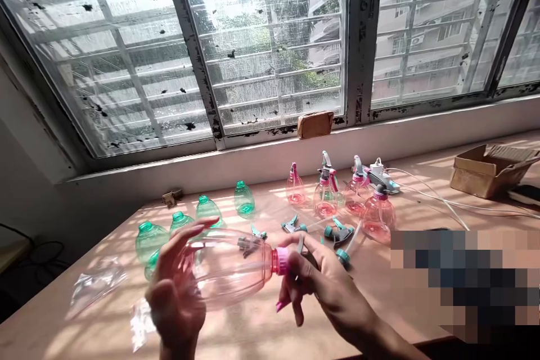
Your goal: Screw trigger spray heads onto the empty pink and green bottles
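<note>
Bottle point(236, 275) of clear, ribbed pink plastic with a pink collar point(282, 261) is held sideways above the table point(105, 318), its base cupped in the left hand point(177, 292), its grey spray head point(301, 245) gripped by the right hand point(323, 275). Beyond stand four pink bottles point(379, 218) and at least four green bottles point(244, 202).
</note>
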`<action>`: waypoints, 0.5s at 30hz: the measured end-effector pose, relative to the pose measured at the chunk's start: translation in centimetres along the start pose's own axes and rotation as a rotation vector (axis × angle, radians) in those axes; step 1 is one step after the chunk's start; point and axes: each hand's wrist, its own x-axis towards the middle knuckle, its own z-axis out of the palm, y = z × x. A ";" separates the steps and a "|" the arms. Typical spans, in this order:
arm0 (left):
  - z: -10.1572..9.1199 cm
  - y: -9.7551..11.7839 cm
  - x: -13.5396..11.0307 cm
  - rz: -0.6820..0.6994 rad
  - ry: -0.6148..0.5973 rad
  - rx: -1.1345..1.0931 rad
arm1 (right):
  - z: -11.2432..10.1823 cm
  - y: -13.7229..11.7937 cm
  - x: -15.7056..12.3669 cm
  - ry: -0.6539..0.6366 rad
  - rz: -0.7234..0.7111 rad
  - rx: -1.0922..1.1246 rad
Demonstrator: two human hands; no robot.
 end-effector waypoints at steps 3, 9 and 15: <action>-0.7 -1.8 1.5 -0.130 -0.166 0.361 | -0.1 -1.8 0.1 0.082 -0.155 -0.132; -1.8 -2.5 2.7 -0.389 -0.534 0.705 | -3.0 -5.1 7.5 0.250 -0.361 -0.822; -4.3 -3.4 3.1 -0.526 -0.567 0.811 | -5.8 -3.2 18.2 0.301 -0.251 -1.160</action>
